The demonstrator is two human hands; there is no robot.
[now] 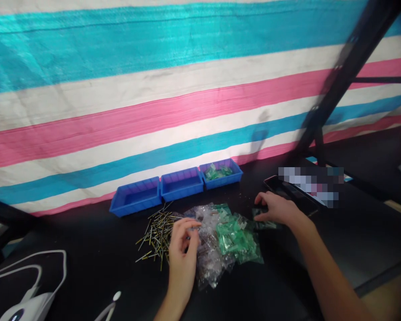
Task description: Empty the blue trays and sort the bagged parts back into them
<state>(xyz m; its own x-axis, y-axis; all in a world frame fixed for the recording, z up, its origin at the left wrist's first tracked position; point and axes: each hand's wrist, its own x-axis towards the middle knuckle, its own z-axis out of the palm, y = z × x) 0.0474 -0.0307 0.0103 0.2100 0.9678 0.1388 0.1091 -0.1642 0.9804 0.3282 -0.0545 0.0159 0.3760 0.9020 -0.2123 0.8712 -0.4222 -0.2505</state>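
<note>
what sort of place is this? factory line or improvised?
Likely an improvised small-parts bench: three blue bins at the back of a black table, loose metal pins beside clear bags of green parts, a striped tarp hung behind.

The tarp (153, 89) is being striped in wide cyan, white and pink bands. Three bins (181, 183) are being shown in plain blue. The table (321, 254) is being seen as black. The pins (155, 232) are being shown in brass yellow, the parts (237, 238) in green inside clear bags (209, 263), the cable (36, 255) in white.
</note>
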